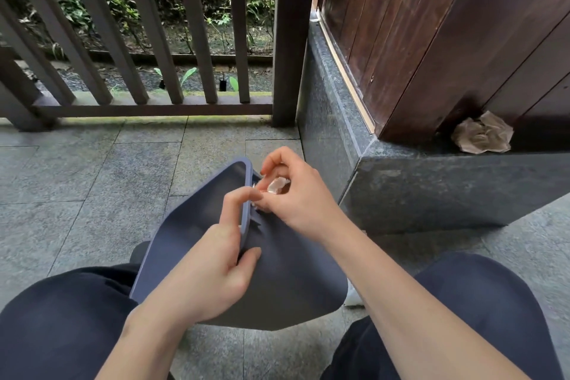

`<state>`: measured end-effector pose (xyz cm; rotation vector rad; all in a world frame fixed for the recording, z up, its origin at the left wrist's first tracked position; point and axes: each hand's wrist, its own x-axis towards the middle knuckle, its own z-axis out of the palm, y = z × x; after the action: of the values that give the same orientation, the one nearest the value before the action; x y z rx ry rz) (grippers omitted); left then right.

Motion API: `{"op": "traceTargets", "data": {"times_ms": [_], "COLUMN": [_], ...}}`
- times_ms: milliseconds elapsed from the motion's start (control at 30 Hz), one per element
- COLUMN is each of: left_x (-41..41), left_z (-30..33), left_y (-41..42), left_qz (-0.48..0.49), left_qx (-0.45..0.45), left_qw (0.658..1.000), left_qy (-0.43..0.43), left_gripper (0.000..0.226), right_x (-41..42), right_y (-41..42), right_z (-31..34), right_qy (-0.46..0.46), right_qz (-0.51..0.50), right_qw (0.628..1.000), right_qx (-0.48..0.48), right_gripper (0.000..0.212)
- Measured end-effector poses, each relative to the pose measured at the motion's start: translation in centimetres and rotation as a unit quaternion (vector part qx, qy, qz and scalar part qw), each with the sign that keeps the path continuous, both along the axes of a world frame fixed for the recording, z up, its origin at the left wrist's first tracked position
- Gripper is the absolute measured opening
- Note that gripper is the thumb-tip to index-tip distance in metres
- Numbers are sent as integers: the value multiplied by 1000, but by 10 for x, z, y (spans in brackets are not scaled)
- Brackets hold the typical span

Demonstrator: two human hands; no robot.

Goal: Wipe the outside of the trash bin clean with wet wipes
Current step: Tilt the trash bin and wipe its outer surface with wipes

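Observation:
A dark blue trash bin (290,274) lies tipped between my knees, its open mouth turned to the left and its rim edge running up the middle. My left hand (216,268) grips the rim, fingers inside the mouth and thumb on the outer wall. My right hand (293,194) pinches a small crumpled wet wipe (276,186) against the outside of the bin just under the rim. Most of the wipe is hidden by my fingers.
A used crumpled wipe (481,134) lies on the dark stone ledge (431,182) at the right, below a wooden wall (431,34). A wooden railing (148,40) closes the far side. Grey stone tiles (77,182) cover the floor. Something white (353,296) shows behind the bin.

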<state>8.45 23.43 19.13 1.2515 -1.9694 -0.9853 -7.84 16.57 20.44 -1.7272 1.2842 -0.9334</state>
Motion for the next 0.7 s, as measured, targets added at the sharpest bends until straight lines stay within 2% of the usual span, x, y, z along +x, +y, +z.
{"op": "traceTargets", "data": {"times_ms": [100, 300, 500, 567, 633, 700], "left_x": [3, 8, 23, 26, 28, 31], "left_z": [1, 6, 5, 6, 9, 12], "left_y": [0, -3, -6, -5, -3, -1], "left_qz": [13, 34, 55, 66, 68, 56], "left_qx": [-5, -10, -3, 12, 36, 51], "left_qw": [1000, 999, 997, 994, 989, 983], "left_qy": [0, 1, 50, 82, 126, 169], "left_gripper": [61, 60, 63, 63, 63, 64], "right_x": [1, 16, 22, 22, 11, -10], "right_y": [6, -18, 3, -4, -19, -27], "right_z": [-1, 8, 8, 4, 2, -3], "right_qy": [-25, 35, -15, -6, 28, -25], "right_qz": [25, -67, 59, 26, -57, -125], "right_qw": [999, 997, 998, 1000, 998, 992], "right_qx": [24, 0, -16, -17, -25, 20], "right_gripper": [37, 26, 30, 30, 30, 32]}}
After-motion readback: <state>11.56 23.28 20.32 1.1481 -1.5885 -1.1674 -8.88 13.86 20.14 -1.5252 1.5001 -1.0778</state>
